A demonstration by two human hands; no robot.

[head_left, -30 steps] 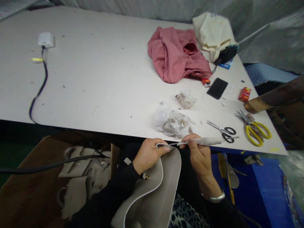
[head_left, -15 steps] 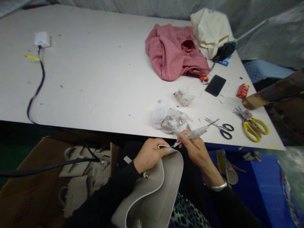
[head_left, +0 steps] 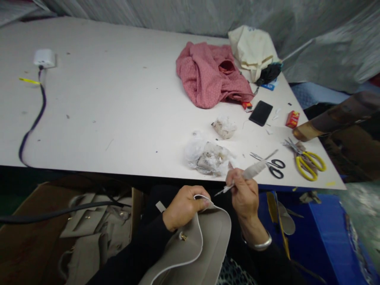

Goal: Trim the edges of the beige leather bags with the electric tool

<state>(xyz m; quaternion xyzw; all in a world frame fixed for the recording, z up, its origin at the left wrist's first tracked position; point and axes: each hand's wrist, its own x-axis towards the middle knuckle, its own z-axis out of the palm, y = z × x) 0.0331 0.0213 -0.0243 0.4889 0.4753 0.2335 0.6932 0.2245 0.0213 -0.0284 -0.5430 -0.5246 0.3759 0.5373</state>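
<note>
Grey leather flap with white edging, below the near table edge, is pinched by the left hand fingers; the right hand fingers grip a thin cloth-wrapped pointed tool just right of it, whose tip could prick the pinching fingers on a slip.

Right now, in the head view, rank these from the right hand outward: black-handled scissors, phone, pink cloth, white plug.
1. Black-handled scissors, just beyond the right hand, near edge.
2. Phone, farther back, right side.
3. Pink cloth, back of table.
4. White plug, far left.
</note>
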